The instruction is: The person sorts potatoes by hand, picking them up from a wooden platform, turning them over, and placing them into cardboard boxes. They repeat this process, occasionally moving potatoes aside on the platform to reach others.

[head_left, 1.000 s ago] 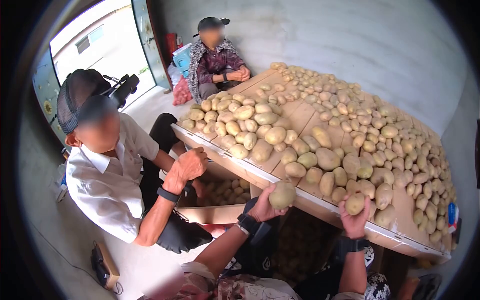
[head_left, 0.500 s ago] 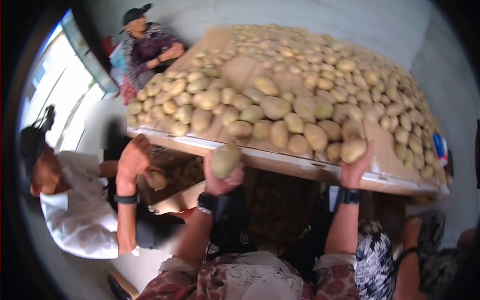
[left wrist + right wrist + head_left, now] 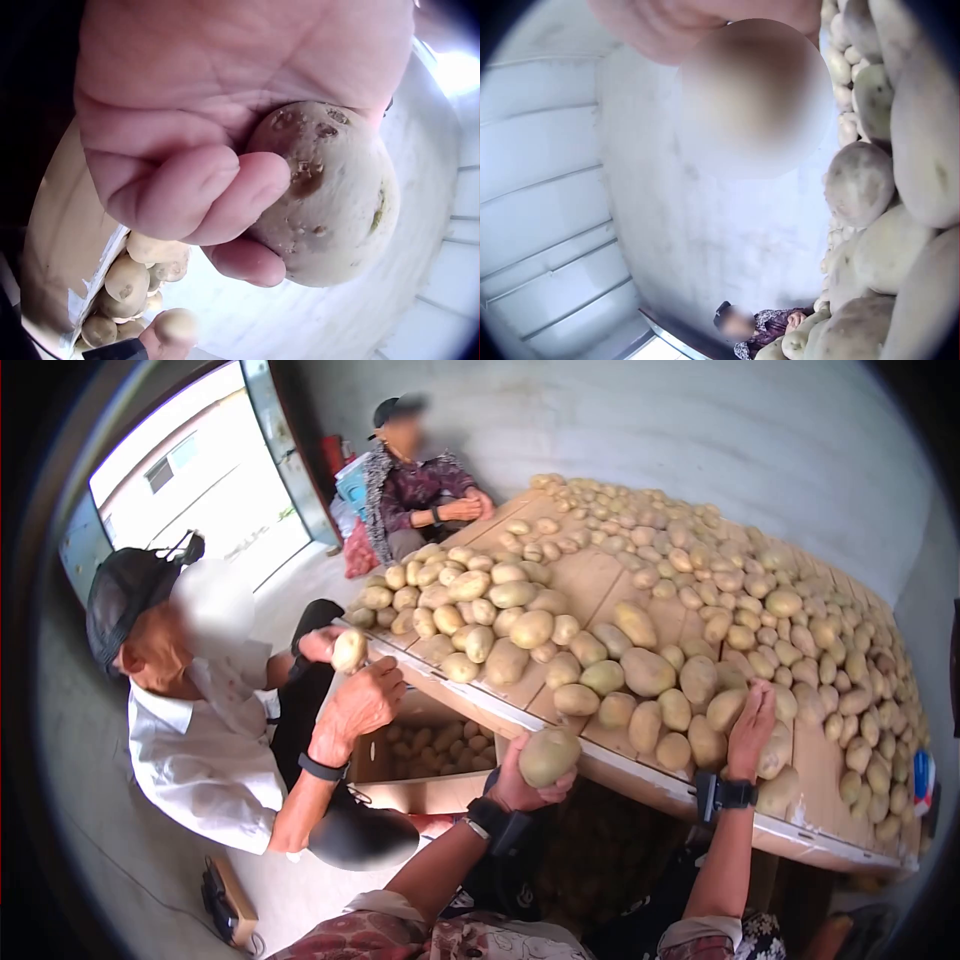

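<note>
My left hand (image 3: 520,780) grips a large round potato (image 3: 549,757) in front of the table edge. In the left wrist view its fingers curl against the potato, whose pale skin shows brown pits and a green mark. My right hand (image 3: 752,730) is over the near part of the potato pile (image 3: 650,672), at the table's front. A blurred round potato (image 3: 757,112) sits against the right palm in the right wrist view. Larger potatoes (image 3: 860,184) lie close beside that hand.
Cardboard covers the table (image 3: 585,585), which is heaped with potatoes. To the left, a person in a white shirt (image 3: 205,760) handles a potato (image 3: 349,651). Another person (image 3: 425,500) sits at the far corner. Below the edge stands a box (image 3: 420,792) with potatoes.
My right hand has moved from the table edge over the potatoes. My left hand keeps its potato near the edge. The person in white now holds up a potato. The view swung and came back.
</note>
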Action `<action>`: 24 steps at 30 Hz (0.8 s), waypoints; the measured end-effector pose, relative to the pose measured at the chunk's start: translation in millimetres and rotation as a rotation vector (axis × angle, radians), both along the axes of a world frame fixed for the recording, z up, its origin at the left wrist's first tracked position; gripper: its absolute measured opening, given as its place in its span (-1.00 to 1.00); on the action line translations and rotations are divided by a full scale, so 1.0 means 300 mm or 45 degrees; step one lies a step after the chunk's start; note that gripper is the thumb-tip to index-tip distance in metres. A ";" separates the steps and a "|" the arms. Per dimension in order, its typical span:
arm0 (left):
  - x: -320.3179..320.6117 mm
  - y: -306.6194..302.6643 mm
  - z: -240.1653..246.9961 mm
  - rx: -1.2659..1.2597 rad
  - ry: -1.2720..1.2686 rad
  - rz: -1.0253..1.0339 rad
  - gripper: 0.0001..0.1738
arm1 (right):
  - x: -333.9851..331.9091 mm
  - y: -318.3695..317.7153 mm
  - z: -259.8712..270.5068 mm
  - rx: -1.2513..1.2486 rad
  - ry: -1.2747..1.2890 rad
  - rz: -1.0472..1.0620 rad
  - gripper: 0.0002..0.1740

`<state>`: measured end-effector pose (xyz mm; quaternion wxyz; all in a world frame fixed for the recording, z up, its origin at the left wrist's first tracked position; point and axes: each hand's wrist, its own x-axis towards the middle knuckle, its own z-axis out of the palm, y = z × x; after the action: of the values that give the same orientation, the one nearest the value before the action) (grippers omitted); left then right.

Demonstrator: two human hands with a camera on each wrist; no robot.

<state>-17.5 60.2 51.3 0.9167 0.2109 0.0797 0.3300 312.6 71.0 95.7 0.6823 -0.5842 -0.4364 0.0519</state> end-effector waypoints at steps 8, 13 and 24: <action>-0.008 0.013 -0.031 0.025 -0.051 -0.021 -0.20 | 0.000 -0.050 -0.042 -0.505 -0.661 0.008 -0.72; -0.027 0.021 -0.040 0.036 -0.147 -0.070 -0.26 | -0.086 -0.109 0.026 -0.252 -0.676 -0.065 -0.72; -0.029 -0.016 -0.005 0.131 0.078 -0.051 -0.21 | -0.560 -0.258 0.028 -0.170 -0.757 0.739 -0.55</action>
<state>-26.1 55.5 49.9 0.9081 0.2694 0.0863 0.3088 144.5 -6.2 104.3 0.4445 -0.4694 -0.7565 0.0994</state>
